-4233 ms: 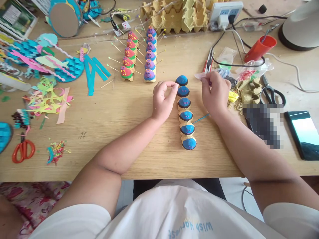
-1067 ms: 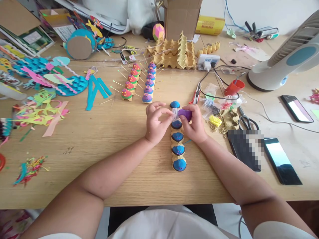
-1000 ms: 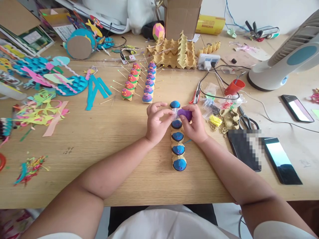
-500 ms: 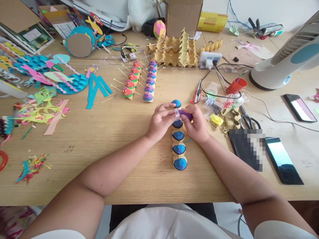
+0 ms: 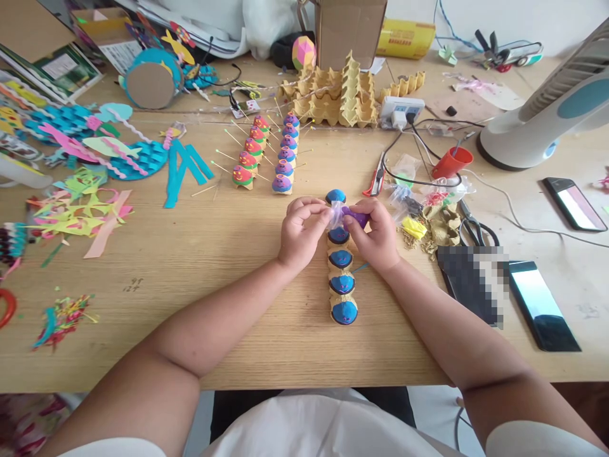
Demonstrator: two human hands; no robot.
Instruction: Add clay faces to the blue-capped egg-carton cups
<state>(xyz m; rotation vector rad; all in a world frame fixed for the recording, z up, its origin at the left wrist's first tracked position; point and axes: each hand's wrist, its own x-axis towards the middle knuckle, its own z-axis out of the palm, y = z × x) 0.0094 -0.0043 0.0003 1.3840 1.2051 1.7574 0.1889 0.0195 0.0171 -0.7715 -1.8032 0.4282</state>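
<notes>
Above a row of blue-capped egg-carton cups [image 5: 341, 259] my two hands meet. My left hand [image 5: 303, 231] pinches the clear plastic bag [image 5: 337, 214] at its loose end. A purple lump, apparently modelling clay [image 5: 358, 219], sits at the bag's other end, with the thumb and fingers of my right hand [image 5: 378, 235] closed around it. The row runs toward me, and its caps carry small faces and dark rims. My hands partly hide the cups at the far end. A thin blue strip [image 5: 360, 267] lies beside the row, near my right wrist.
Two finished-looking caterpillar rows, one red and green [image 5: 244, 168], one purple and blue [image 5: 284, 167], stand farther back with pins. To the right are a red cutter [image 5: 377, 178], scissors [image 5: 476, 231], a red cup [image 5: 451, 163], phones [image 5: 542, 304] and a fan [image 5: 523, 120]. Paper scraps [image 5: 85, 209] lie left.
My left hand has shifted slightly left along the bag, and more clear plastic shows between my hands. My right hand keeps hold of the purple lump. The cup row has stayed put.
</notes>
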